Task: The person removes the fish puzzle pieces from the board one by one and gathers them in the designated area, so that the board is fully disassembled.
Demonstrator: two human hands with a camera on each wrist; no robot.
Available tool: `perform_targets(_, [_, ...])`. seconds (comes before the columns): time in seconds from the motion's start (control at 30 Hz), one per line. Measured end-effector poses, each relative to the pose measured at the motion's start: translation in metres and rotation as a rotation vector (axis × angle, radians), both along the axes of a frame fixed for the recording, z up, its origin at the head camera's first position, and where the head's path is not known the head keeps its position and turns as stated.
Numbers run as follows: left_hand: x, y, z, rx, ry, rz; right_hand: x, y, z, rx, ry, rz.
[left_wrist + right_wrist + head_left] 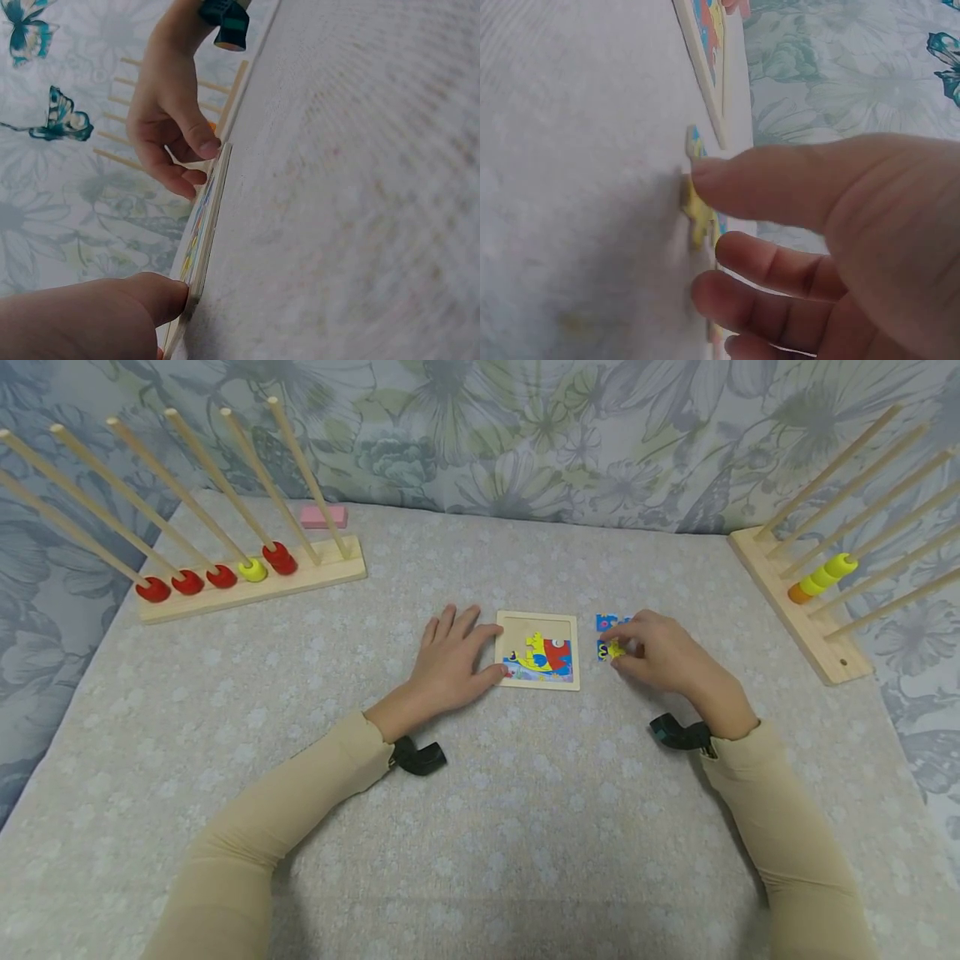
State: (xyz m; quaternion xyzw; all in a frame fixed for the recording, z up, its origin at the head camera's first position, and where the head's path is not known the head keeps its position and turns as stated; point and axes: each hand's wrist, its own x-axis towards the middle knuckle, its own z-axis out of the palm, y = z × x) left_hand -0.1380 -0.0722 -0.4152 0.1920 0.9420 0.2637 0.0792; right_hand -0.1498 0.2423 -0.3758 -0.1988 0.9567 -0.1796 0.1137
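A small square wooden puzzle tray lies on the table, partly filled with red, yellow and blue picture pieces; bare wood shows in its upper part. My left hand lies to its left, fingers spread, with the thumb and index finger touching its left edge. To the tray's right, my right hand pinches a yellow and blue puzzle piece between thumb and index finger, low over the table. Another blue piece lies just beyond it, partly covered by the fingers.
At the back left stands a wooden peg rack with red and yellow beads. A second rack with yellow and orange beads stands on the right. Behind the left rack lies a pink block. A floral cloth hangs behind the table.
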Motion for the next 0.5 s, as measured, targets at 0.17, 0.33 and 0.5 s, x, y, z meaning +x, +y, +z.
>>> perform_targets(0.17, [-0.001,-0.001,0.001,-0.006,-0.007,0.005,-0.003,-0.01,0.004,-0.065,0.04,0.03])
perform_targets(0.33, [-0.001,0.0,0.001,-0.018,-0.018,0.01,-0.01,-0.043,0.006,-0.111,0.001,0.095])
perform_targets(0.5, [-0.001,0.001,0.001,-0.018,-0.023,-0.003,-0.017,-0.075,0.004,-0.066,-0.085,0.115])
